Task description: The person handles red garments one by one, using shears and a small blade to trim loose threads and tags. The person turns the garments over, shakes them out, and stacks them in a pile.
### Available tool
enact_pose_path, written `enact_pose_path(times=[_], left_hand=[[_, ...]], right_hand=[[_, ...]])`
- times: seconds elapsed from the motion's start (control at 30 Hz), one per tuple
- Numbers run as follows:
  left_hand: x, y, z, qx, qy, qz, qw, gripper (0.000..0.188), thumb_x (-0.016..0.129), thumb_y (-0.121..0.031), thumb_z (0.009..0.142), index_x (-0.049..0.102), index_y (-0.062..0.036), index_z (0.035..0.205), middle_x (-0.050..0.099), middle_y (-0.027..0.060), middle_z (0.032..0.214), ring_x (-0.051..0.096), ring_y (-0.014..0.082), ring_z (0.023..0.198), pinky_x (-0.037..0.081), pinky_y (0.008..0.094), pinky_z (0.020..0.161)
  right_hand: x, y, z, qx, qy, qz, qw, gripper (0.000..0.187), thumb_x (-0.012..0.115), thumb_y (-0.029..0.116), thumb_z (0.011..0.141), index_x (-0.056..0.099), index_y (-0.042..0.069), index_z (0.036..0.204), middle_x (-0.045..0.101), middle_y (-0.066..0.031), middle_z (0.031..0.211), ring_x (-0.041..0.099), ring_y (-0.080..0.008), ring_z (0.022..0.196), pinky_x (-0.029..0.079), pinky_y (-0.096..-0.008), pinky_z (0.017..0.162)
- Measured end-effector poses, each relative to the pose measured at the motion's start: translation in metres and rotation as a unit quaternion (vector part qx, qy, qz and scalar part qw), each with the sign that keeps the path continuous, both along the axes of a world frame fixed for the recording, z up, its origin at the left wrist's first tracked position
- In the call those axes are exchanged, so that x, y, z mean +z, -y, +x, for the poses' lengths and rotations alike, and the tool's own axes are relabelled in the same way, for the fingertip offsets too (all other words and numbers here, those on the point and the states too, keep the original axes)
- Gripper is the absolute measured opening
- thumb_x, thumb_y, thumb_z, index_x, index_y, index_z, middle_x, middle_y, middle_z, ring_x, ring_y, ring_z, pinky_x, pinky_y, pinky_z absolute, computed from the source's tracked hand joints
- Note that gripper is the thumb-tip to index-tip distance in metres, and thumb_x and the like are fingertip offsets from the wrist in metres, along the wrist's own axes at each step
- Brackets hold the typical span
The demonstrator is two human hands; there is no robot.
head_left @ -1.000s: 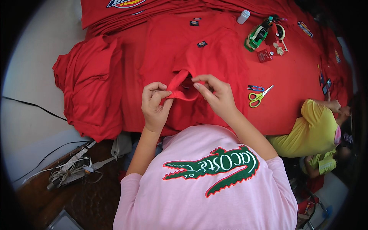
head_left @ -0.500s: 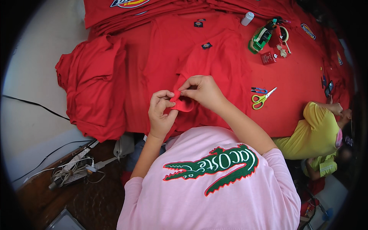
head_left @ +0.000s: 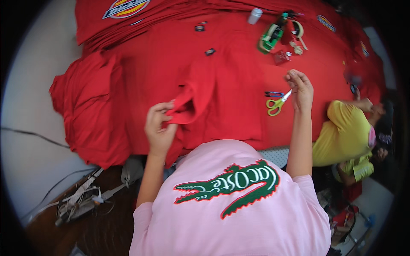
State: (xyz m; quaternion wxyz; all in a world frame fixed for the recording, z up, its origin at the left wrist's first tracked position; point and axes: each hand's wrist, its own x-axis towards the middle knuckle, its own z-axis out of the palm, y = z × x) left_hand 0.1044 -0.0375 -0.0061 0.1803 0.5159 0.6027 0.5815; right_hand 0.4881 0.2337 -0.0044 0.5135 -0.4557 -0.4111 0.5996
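Note:
My left hand (head_left: 159,128) pinches the hem of a sleeve on a red T-shirt (head_left: 232,94), and the sleeve opening gapes beside the fingers. The shirt lies spread on top of others, with a small dark neck label (head_left: 209,52). Off to the right, my right hand (head_left: 302,91) is raised over the table, thumb and fingertips pressed together. Whatever they pinch, if anything, is too small to make out. Just left of that hand lie scissors (head_left: 275,107) with yellow-green handles, and blue thread snips (head_left: 273,94) lie above the handles.
Folded red shirts (head_left: 92,111) are heaped at left, with another stack (head_left: 171,13) along the far side. A green tape dispenser (head_left: 272,37), a tape roll (head_left: 300,29), a small red box (head_left: 282,57) and a white bottle (head_left: 254,16) stand far right. A person in yellow (head_left: 348,132) sits right.
My right hand has left the sleeve and swung right, above the scissors. My left hand still grips the hem, which has opened out. The whole view has shifted slightly.

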Motion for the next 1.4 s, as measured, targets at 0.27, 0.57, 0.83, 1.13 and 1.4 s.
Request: enact_pose_path(times=[0.27, 0.57, 0.83, 1.13, 1.4], left_hand=[[-0.06, 0.036, -0.117, 0.334, -0.016, -0.167, 0.928, 0.023, 0.07, 0.008, 0.086, 0.06, -0.002, 0.104, 0.064, 0.016, 0.13, 0.064, 0.0292, 0.119, 0.051, 0.042, 0.103], [-0.019, -0.121, 0.052, -0.181, -0.212, -0.147, 0.949, 0.014, 0.067, -0.003, 0.091, 0.071, -0.0048, 0.104, 0.073, 0.0123, 0.115, 0.067, 0.0313, 0.114, 0.05, 0.043, 0.103], [-0.071, -0.182, 0.159, -0.315, -0.397, -0.129, 0.852, 0.041, 0.083, -0.023, 0.082, 0.07, -0.0067, 0.118, 0.055, 0.0115, 0.144, 0.05, 0.031, 0.135, 0.028, 0.0573, 0.122], [-0.019, -0.109, 0.069, -0.275, 0.204, -0.364, 0.866, 0.03, 0.078, -0.008, 0.091, 0.072, -0.0014, 0.119, 0.075, 0.0029, 0.104, 0.064, 0.011, 0.097, 0.049, 0.0279, 0.094], [0.005, -0.039, 0.051, -0.201, 0.323, -0.332, 0.863, 0.027, 0.079, -0.005, 0.091, 0.073, -0.0007, 0.117, 0.074, 0.0003, 0.104, 0.065, 0.0061, 0.099, 0.051, 0.0236, 0.091]], right_hand=[[-0.031, 0.03, 0.089, -0.155, 0.501, 0.228, 0.821, 0.02, 0.067, -0.002, 0.082, 0.072, 0.007, 0.098, 0.072, -0.0105, 0.106, 0.066, -0.0299, 0.109, 0.051, -0.0404, 0.098], [-0.078, 0.044, 0.005, 0.077, 0.648, 0.22, 0.725, 0.034, 0.078, 0.006, 0.081, 0.071, 0.009, 0.114, 0.067, -0.0112, 0.102, 0.064, -0.0332, 0.105, 0.051, -0.0453, 0.092], [-0.081, 0.036, 0.011, 0.033, 0.584, 0.198, 0.787, 0.02, 0.072, 0.008, 0.09, 0.074, 0.008, 0.11, 0.064, -0.0126, 0.095, 0.067, -0.0285, 0.089, 0.053, -0.0402, 0.076], [-0.027, 0.063, -0.045, 0.211, 0.045, -0.13, 0.968, 0.023, 0.062, 0.009, 0.097, 0.07, 0.003, 0.117, 0.059, 0.0, 0.082, 0.054, -0.006, 0.064, 0.041, -0.0234, 0.059], [0.014, 0.092, -0.137, 0.518, 0.067, -0.045, 0.851, 0.024, 0.065, 0.005, 0.092, 0.07, 0.001, 0.115, 0.055, 0.0048, 0.078, 0.049, -0.0049, 0.071, 0.04, -0.0244, 0.065]])
